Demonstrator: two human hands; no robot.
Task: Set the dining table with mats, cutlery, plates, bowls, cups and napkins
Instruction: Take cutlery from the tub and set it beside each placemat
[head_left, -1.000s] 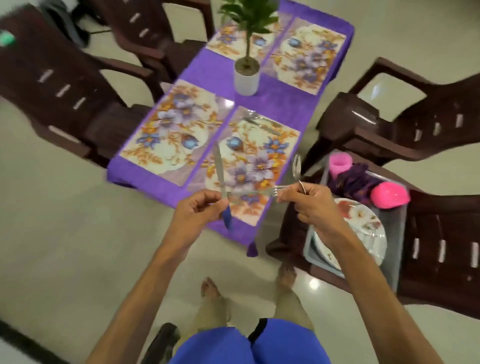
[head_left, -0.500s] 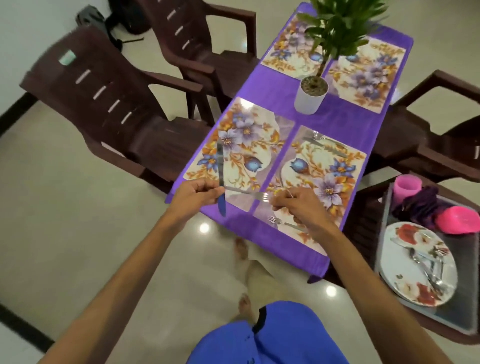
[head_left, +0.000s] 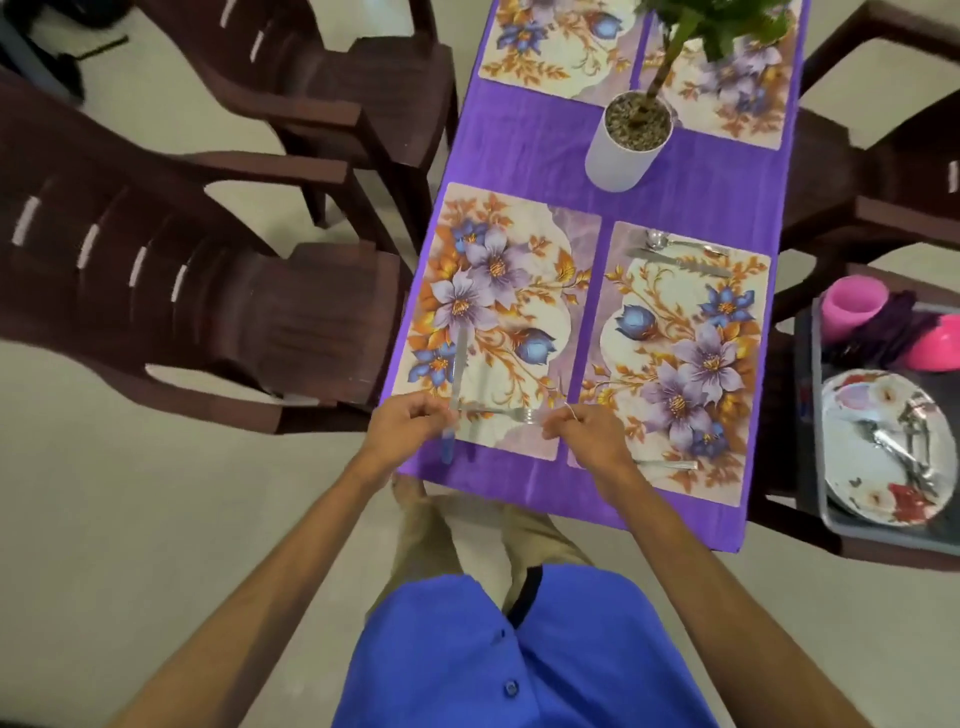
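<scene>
My left hand pinches a blue-handled knife, blade pointing away over the near-left floral mat. A fork lies across between my hands, tines toward my right hand, whose curled fingers grip a thin metal handle, probably a spoon, at the mat's near edge. On the near-right mat a spoon and a knife lie at the far edge and a fork at the near edge. Which hand holds the crossing fork is unclear.
A potted plant stands mid-table on the purple cloth. A grey tray on the right chair carries a floral plate with cutlery, a pink cup, a pink bowl and purple napkins. Brown chairs line the left side.
Both hands have shifted with the cutlery from the near-right mat to the near edge of the near-left mat. A fork now lies on the right mat.
</scene>
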